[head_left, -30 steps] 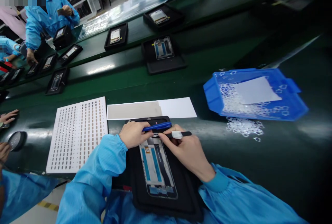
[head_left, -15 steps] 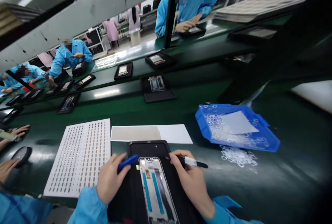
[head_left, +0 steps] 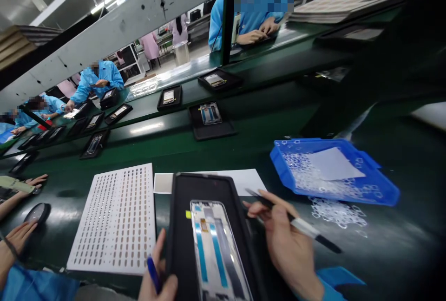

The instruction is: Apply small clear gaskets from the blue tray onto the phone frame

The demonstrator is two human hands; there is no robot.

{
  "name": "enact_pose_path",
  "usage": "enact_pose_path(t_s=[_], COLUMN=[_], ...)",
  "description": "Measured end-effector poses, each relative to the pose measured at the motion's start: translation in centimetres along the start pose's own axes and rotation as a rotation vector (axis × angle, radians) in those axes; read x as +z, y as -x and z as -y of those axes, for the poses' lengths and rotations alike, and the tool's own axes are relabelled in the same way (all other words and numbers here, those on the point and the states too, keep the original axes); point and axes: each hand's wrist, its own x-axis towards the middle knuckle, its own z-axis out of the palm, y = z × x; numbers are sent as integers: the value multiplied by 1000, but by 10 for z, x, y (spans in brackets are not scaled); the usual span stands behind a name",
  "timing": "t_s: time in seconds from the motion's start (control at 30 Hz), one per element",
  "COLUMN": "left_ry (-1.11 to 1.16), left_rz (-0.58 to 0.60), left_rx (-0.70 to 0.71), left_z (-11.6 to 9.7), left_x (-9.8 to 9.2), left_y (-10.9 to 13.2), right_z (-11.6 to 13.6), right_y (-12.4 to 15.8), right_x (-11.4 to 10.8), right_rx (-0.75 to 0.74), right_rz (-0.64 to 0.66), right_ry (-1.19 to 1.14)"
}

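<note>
A black tray (head_left: 181,226) with a phone frame (head_left: 218,254) in it lies in front of me, its far end over the white paper sheet (head_left: 244,178). My left hand (head_left: 158,280) grips the tray's near left edge and keeps a blue pen (head_left: 153,274) between its fingers. My right hand (head_left: 282,245) is at the tray's right side and holds black tweezers (head_left: 296,222) with a white band, tip pointing toward the tray.
A white perforated sheet (head_left: 116,217) lies left of the tray. A blue bin (head_left: 379,185) of small clear parts sits at right, some parts (head_left: 337,212) spilled in front. More trays (head_left: 211,120) ride the green belt behind. Other people's hands (head_left: 17,240) are at left.
The tray with the phone frame has moved away from me, up over the paper sheet. My left hand shifted from the frame's top to the tray's near edge; my right hand drew back right.
</note>
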Motion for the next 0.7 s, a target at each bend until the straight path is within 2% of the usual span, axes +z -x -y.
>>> enact_pose_path(t_s=[0.07,0.13,0.2,0.27,0.37,0.47,0.5,0.57,0.7], left_ry=[92,131,125,43,-39,-162,-216,-339,-606], left_rz=[-181,-319,-385,-451,-561,-630,-626,-554,-289], left_rx=[-33,3,71,55,50,73,87,122,222], left_z=[-33,-69,-101,-125,-144,-148,-147,-143,-136], left_x=[-9,-19,-32,-48,-75,-86,-82,-64,3], left_y=[-21,-56,-100,-146,-204,-238,-246,-260,-287], right_z=[12,19,19,13,-1,-10,-11,-12,-14], right_y=[-9,-14,-14,-11,-7,-9,-11,-15,-20], right_x=[-6,-13,-20,-24,-24,-16,-13,-6,1], right_rx=[-43,-61,-72,-85,-115,-179,-196,-211,-210], right_rz=[-18,26,143,299,495,591,607,629,655], right_ry=[41,167,271,329,439,525,538,547,539])
